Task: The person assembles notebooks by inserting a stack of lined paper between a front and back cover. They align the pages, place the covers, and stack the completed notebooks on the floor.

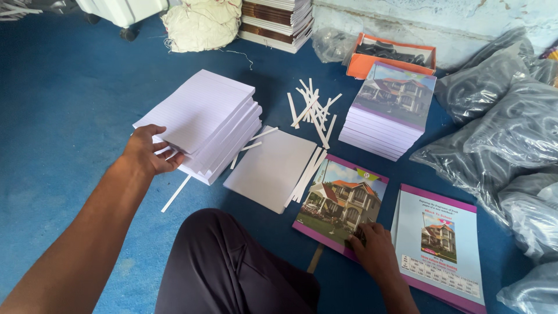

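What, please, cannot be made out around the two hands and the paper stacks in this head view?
- Left hand: fingertips tucked into the stack of lined sheets, so its grip is unclear.
- Right hand: hides the lower corner of the house-picture cover.
- Back cover: bottom corner cut by the frame edge; its print is too small.
- Orange box: dark contents indistinct.
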